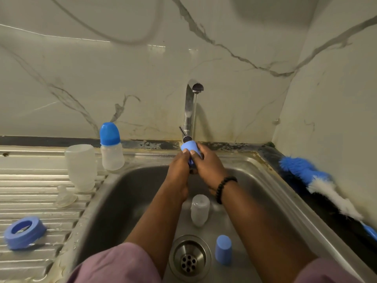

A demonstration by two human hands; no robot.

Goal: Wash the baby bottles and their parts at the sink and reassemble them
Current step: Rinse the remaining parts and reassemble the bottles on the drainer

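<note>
You grip the blue cap [190,147] with left hand [179,166] and right hand [206,166] curled around it, directly under the tap [190,107] stream, presumably to rinse it, a clear bottle [200,209] lying below your wrists.

Blue plastic dome caps: three, one held at the tap [189,147], one standing in the basin [223,250], one fitted on the assembled bottle [109,133].
Translucent plastic bottle bodies: three, two on the drainboard [81,167] [112,158], one in the basin [200,210].
Blue plastic screw ring [23,231]: one.
Clear silicone teat [65,197]: one.
Blue-and-white bristle bottle brush [318,180]: one.
Chrome tap [189,111]: one.
Hands: two [179,166] [208,166].
</note>
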